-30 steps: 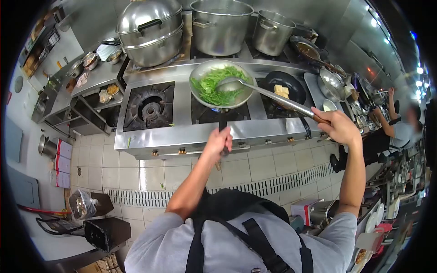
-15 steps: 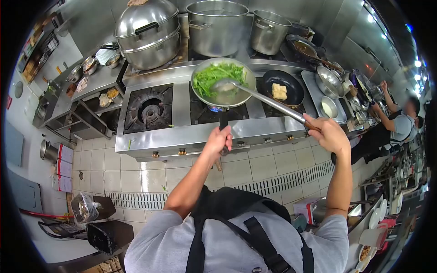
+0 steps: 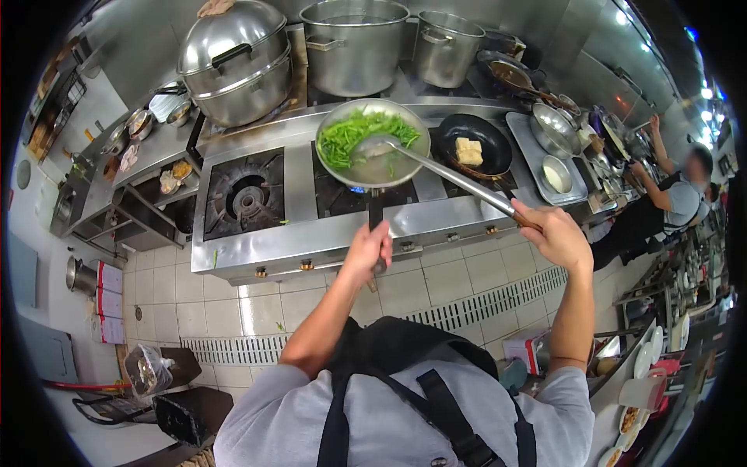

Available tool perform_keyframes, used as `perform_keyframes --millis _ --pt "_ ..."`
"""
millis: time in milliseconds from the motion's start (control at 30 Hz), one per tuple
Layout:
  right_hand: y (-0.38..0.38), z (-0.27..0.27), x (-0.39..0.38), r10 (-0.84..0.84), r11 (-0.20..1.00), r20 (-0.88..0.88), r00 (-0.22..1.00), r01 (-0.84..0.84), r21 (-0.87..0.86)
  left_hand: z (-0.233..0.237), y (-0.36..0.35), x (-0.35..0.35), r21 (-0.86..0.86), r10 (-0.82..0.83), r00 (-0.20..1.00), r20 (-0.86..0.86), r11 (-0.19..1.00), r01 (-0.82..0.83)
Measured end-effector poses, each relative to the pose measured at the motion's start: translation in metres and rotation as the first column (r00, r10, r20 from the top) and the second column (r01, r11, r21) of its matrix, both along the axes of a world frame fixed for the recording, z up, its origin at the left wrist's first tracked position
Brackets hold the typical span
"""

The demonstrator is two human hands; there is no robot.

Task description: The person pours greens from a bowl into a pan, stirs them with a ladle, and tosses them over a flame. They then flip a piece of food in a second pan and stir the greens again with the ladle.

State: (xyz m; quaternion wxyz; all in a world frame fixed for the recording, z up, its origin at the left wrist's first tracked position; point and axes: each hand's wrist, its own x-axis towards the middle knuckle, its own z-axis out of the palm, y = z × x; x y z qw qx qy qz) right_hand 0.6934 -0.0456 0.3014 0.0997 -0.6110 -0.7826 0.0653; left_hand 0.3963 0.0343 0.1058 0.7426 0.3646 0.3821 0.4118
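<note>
Left hand (image 3: 367,252) grips the pan handle (image 3: 376,212), right hand (image 3: 557,235) the ladle (image 3: 459,179); sweeping low under the greens (image 3: 341,145) should turn them evenly.

The steel stove (image 3: 303,240) carries a black pan (image 3: 495,149); at its back, a lidded pot (image 3: 241,87); two open pots (image 3: 354,66).

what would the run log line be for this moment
left hand: on pan handle | right hand: gripping ladle | ladle bowl: in pan with greens | burner flame: blue, under pan
</note>
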Motion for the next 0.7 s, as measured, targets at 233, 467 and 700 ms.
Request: perform_keyframes --millis 233,467,700 --pt "-0.025 0.014 0.016 0.041 0.996 -0.120 0.992 -0.050 -0.071 -0.027 -0.005 -0.014 -0.041 -0.031 0.999 0.029 0.999 0.032" --pt "0.006 -0.014 0.000 0.041 0.999 -0.007 0.999 -0.041 -0.001 -0.017 0.022 -0.002 -0.034 0.056 0.997 0.058 0.998 -0.054" --pt "-0.033 -0.011 0.007 -0.058 0.990 -0.167 0.984 0.035 -0.135 -0.032 0.001 -0.027 -0.059 -0.003 0.999 -0.044 0.998 0.001"
